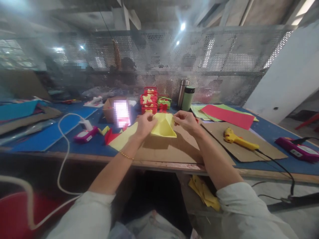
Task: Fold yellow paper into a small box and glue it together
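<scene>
A folded piece of yellow paper (163, 126) is held up between my two hands, a little above a brown cardboard sheet (164, 152). My left hand (147, 124) pinches its left upper side. On the opposite upper corner, my right hand (186, 121) grips with thumb and fingers. The paper looks like a shallow open shape with a raised fold at the right. By my left forearm lie a flat pale yellow sheet (124, 137) and a red paper piece (109, 136).
Small red boxes with yellow bows (149, 99), a green box (164, 103) and two bottles (188, 98) stand behind. A yellow glue gun (240, 141) rests on cardboard at right, near coloured sheets (226, 116). A lit phone (121, 113) and purple power blocks (85, 134) with cables lie around.
</scene>
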Demonstrator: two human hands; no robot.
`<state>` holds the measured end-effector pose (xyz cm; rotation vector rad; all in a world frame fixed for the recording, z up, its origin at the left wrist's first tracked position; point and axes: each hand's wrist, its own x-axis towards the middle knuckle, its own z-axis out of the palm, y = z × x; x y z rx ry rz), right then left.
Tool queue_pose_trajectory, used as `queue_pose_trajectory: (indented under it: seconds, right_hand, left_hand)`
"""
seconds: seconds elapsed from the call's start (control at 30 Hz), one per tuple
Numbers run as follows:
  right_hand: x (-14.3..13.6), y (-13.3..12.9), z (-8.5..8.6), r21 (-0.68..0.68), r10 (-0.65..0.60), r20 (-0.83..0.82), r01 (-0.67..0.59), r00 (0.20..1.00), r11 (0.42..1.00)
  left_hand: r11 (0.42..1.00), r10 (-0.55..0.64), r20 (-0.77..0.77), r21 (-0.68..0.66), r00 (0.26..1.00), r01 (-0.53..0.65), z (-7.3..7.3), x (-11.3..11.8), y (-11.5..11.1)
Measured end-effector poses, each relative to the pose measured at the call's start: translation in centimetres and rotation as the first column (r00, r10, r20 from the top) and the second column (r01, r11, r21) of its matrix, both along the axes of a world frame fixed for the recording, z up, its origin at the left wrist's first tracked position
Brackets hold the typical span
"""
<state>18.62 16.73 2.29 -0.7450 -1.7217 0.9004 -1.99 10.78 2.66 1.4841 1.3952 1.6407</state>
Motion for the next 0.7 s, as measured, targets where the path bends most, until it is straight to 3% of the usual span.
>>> queue_pose_trajectory:
  seconds: [0.1, 0.17, 0.37, 0.57, 0.7]
  right_hand:
    - [0.03, -0.09, -0.04, 0.010, -0.002, 0.031, 0.002, 1.000, 1.000]
    - [0.05, -0.26, 0.02, 0.021, 0.006, 0.035, -0.007, 0.999, 1.000]
    - [0.00, -0.47, 0.19, 0.065, 0.034, 0.038, -0.037, 0.999, 0.997]
    - [-0.09, -0.29, -0.08, 0.078, -0.044, 0.072, 0.038, 0.996, 0.996]
    - [-0.31, -0.36, -0.28, 0.042, -0.019, 0.077, 0.016, 0.997, 0.999]
  left_hand:
    - [0.986, 0.102, -0.234, 0.149, 0.967, -0.068, 0.27, 0.24, -0.39]
    - [0.981, 0.100, -0.278, 0.186, 0.955, -0.048, 0.40, 0.41, -0.64]
    - [0.978, 0.032, -0.221, 0.210, 0.975, 0.016, 0.64, 0.74, -1.02]
    - [0.981, -0.001, -0.093, 0.192, 0.996, 0.019, 0.92, 1.00, -0.97]
    - [0.975, 0.017, -0.085, 0.223, 0.996, 0.002, 0.83, 0.87, -0.80]
